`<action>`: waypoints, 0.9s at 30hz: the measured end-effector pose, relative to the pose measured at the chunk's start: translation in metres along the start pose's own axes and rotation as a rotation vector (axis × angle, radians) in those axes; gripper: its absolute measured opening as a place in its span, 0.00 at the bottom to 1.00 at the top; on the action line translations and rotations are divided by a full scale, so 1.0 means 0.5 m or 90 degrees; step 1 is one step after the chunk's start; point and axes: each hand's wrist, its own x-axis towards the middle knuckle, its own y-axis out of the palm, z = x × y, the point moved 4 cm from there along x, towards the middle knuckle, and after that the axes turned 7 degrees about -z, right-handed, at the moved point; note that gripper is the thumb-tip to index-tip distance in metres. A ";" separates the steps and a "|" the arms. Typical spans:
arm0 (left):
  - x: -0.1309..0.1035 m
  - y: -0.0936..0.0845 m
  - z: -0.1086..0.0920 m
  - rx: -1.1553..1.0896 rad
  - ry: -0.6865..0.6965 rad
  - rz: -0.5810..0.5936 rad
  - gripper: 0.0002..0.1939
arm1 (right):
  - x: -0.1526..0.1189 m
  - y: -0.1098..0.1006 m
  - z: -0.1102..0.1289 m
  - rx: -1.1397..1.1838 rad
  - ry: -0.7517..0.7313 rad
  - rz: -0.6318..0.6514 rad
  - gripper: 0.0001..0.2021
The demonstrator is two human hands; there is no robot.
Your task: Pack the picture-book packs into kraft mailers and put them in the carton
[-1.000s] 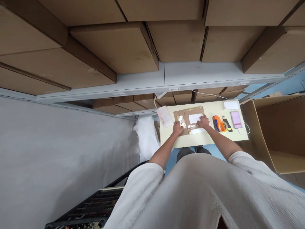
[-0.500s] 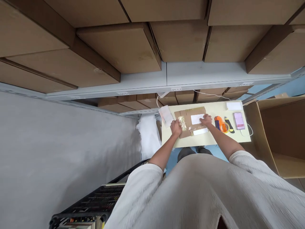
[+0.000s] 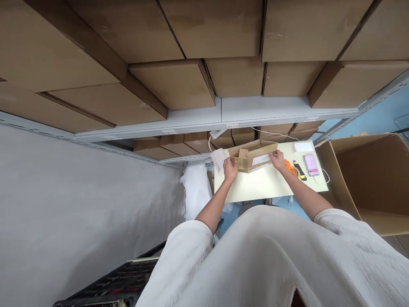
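Observation:
A small brown cardboard box (image 3: 242,163) stands partly unfolded on the pale table (image 3: 255,187), its flaps raised and its inside showing. Clear yellowish tape and a white label (image 3: 261,160) are on its near side. My left hand (image 3: 230,169) grips the box's left end, fingers bent over the edge. At the right end, my right hand (image 3: 277,160) pinches the cardboard beside the label. Right of that hand lie an orange tape dispenser (image 3: 290,166), partly hidden by my forearm, and a black and yellow cutter (image 3: 300,170).
A phone (image 3: 311,165) with a white cable and a white stack (image 3: 303,147) lie at the table's right. Shelves (image 3: 191,114) of large boxes rise behind. A big open carton (image 3: 348,183) stands right, white wrapping (image 3: 195,187) left, and a black crate (image 3: 108,281) lower left.
The flat cardboard has opened into a box shape with raised walls and moved toward the back of the table. Both hands went with it, and the view has shifted slightly.

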 end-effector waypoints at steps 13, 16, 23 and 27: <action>-0.035 0.025 -0.046 -0.245 -0.057 0.058 0.30 | -0.061 -0.071 0.030 0.152 -0.044 0.147 0.26; -0.034 0.021 -0.042 -0.238 -0.039 0.083 0.31 | -0.057 -0.080 0.030 0.150 -0.052 0.177 0.29; -0.038 0.021 -0.033 -0.227 -0.015 0.099 0.37 | -0.054 -0.088 0.042 0.173 -0.101 0.210 0.28; -0.037 0.010 -0.026 -0.296 -0.046 0.099 0.33 | -0.057 -0.079 0.051 0.171 -0.111 0.271 0.35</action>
